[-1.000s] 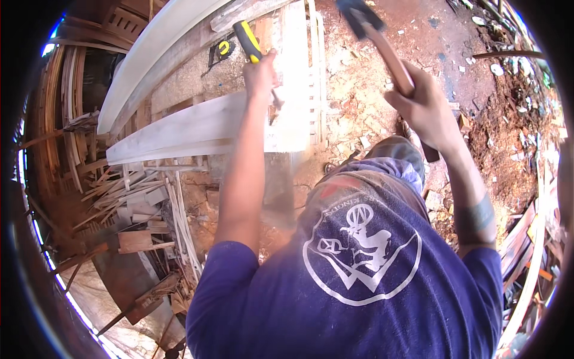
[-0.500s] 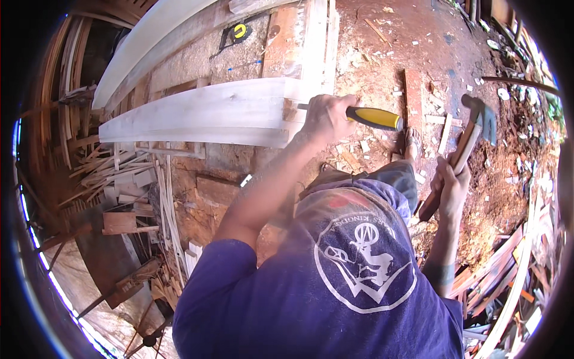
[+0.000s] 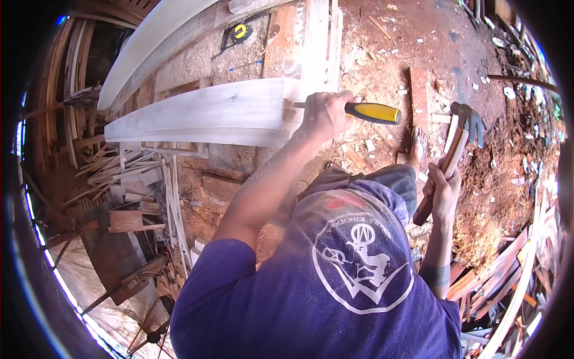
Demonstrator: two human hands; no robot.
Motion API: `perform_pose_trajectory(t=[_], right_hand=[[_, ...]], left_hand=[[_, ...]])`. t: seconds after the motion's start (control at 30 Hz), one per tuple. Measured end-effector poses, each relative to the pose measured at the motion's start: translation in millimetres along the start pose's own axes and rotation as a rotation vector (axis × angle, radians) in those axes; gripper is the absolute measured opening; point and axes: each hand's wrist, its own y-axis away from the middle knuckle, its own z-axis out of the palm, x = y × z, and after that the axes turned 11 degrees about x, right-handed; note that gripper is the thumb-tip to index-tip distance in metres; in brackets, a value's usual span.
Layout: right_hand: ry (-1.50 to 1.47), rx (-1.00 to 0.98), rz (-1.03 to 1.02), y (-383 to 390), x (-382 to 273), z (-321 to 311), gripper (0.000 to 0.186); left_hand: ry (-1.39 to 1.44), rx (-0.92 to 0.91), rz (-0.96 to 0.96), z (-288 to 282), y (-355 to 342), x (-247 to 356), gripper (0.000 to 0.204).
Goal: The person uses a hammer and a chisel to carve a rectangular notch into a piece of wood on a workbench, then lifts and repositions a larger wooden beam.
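Note:
My left hand (image 3: 326, 115) is closed around a chisel (image 3: 373, 112) with a yellow and black handle. Its blade points left, against the end of a pale wooden beam (image 3: 203, 113); the very tip is hidden at the wood. In my right hand (image 3: 443, 188) is a claw hammer (image 3: 459, 140) with a wooden handle, held around the lower half. The hammer's metal head is up, to the right of the chisel's butt and apart from it.
A second curved pale board (image 3: 149, 45) lies beyond the beam. A yellow and black tape measure (image 3: 240, 31) sits near it. Wood offcuts (image 3: 128, 173) are heaped at left, with more scrap strips (image 3: 496, 269) at lower right. A reddish plank (image 3: 420, 99) lies on the chip-strewn ground.
The hammer has moved left, its head closer to the chisel's handle. My left hand and the chisel stay nearly in place at the beam's end.

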Motion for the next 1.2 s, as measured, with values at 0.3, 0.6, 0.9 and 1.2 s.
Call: perform_pose_trajectory(t=[0.3, 0.6, 0.9, 1.2], right_hand=[[-0.132, 0.265, -0.277, -15.6, -22.8, -4.4, 0.009], [0.267, -0.272, -0.263, -0.7, -7.4, 48.5, 0.004], [0.297, -0.07, -0.576, 9.0, 0.4, 42.5, 0.008], [-0.07, -0.029, -0.374, -2.0, 21.7, 40.6, 0.011]], left_hand=[[-0.037, 0.008, -0.025, 3.6, -3.1, 0.8, 0.016], [-0.085, 0.021, -0.061, 6.8, -7.3, -1.1, 0.009], [-0.097, 0.036, -0.051, 10.0, -4.8, -8.4, 0.01], [-0.195, -0.112, -0.11, 1.4, -3.5, -10.3, 0.022]])
